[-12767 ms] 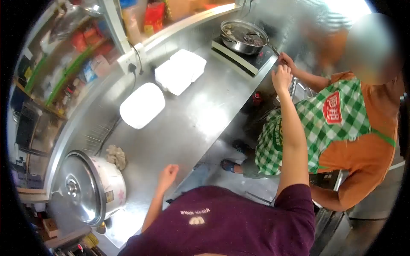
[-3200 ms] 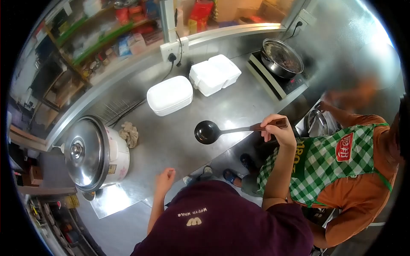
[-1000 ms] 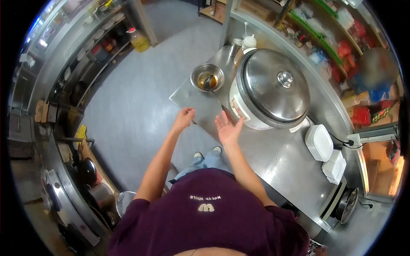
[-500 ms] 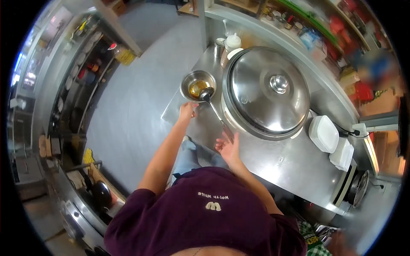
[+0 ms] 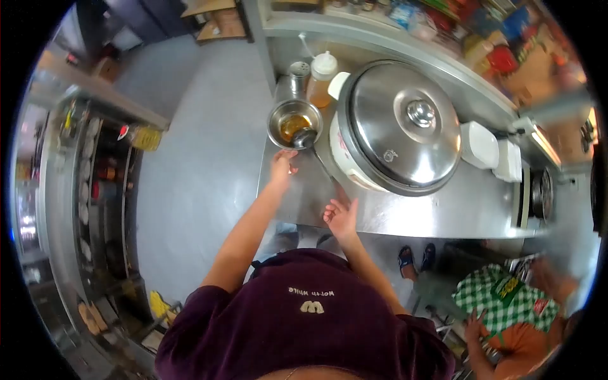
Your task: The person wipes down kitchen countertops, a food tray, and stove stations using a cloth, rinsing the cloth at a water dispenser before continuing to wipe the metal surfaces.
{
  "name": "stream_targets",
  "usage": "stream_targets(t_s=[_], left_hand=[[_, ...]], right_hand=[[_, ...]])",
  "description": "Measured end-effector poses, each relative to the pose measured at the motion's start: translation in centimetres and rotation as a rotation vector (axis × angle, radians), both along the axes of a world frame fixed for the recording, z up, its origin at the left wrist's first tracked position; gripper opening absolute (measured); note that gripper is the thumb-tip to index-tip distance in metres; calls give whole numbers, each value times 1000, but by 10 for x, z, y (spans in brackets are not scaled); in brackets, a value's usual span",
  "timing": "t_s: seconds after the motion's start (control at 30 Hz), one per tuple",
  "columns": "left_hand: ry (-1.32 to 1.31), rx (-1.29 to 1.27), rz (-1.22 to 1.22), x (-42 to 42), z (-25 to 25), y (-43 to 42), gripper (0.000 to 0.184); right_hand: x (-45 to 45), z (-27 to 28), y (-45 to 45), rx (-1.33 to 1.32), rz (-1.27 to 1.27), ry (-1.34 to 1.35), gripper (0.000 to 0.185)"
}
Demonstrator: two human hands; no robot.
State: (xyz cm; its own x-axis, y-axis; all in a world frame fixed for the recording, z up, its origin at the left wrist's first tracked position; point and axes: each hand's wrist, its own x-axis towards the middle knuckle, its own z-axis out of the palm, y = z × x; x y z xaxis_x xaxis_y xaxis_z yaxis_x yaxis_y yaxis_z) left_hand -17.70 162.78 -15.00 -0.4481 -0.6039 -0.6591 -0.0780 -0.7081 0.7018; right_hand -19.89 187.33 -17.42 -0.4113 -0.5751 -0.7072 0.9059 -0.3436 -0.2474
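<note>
A small metal bowl (image 5: 273,130) with amber liquid sits near the counter's left edge. A ladle (image 5: 304,137) rests in it, its bowl in the liquid and its handle slanting toward me over the rim. My left hand (image 5: 283,167) is at the near rim of the bowl, fingers curled and pressed to the rim. Palm up, my right hand (image 5: 342,219) lies just below the end of the ladle handle, its fingers loosely spread and the thumb apart. Whether the handle touches the fingers is hard to see.
A large lidded pot (image 5: 405,126) stands right of the bowl. Behind are a squeeze bottle (image 5: 322,79) and a metal shaker (image 5: 299,77). White trays (image 5: 479,145) are stacked farther right. A person in a green checked apron (image 5: 484,288) is at lower right.
My view has turned, so the counter now lies more level and the person at lower right shows more fully. My hands keep about the same places by the bowl and ladle.
</note>
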Motion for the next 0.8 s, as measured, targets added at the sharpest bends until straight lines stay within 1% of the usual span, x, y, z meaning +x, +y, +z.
stream_targets(t_s=[0.1, 0.13, 0.23, 0.27, 0.3, 0.33, 0.4, 0.43, 0.47, 0.5, 0.53, 0.57, 0.6, 0.63, 0.67, 0.7, 0.77, 0.8], left_hand=[[24, -22, -68, -1, -9, -9, 29], [32, -46, -102, 3, -12, -9, 27], [15, -82, -187, 11, -6, -3, 27], [22, -78, -247, 19, -13, -7, 30], [31, -73, -307, 25, -22, -7, 34], [16, -62, -342, 29, -5, 2, 39], [-128, -113, -543, 44, -5, 4, 37], [-135, -162, -647, 50, 5, 15, 35], [-145, -214, -741, 58, 21, 26, 34], [-163, -269, -930, 66, 20, 39, 33], [-164, -345, -1134, 52, 25, 60, 32], [-134, -423, -1249, 45, 39, 81, 29], [-98, -483, -1377, 34, 37, 98, 27], [42, -678, -1442, 26, 27, 112, 27], [188, -872, -1494, 20, 12, 127, 28], [340, -1066, -1532, 11, 11, 138, 28], [395, -942, -1638, -13, 14, 154, 32], [291, -1070, -1710, -24, 20, 164, 32]], right_hand=[[1, 2, 1, 23, 28, 32, 73], [1, 3, 4, 41, 38, 49, 66], [1, 2, 15, 51, 99, 89, 59], [2, -1, 19, 92, 98, 105, 52], [3, 1, 24, 71, 92, 141, 49], [3, 3, 30, 96, 115, 149, 44], [-4, 13, 42, 190, 198, 201, 35], [-6, 22, 48, 262, 264, 236, 32], [-6, 37, 53, 331, 311, 311, 30], [-7, 45, 57, 432, 387, 412, 30], [-15, 50, 66, 530, 509, 852, 29], [-19, 52, 64, 622, 667, 1278, 29], [-20, 73, 60, 668, 670, 1360, 28], [-18, 100, 55, 716, 675, 1439, 28], [-19, 109, 52, 693, 607, 1493, 27], [-18, 112, 49, 669, 539, 1547, 26], [-19, 117, 53, 830, 499, 1630, 21], [-20, 124, 58, 899, 359, 1624, 18]])
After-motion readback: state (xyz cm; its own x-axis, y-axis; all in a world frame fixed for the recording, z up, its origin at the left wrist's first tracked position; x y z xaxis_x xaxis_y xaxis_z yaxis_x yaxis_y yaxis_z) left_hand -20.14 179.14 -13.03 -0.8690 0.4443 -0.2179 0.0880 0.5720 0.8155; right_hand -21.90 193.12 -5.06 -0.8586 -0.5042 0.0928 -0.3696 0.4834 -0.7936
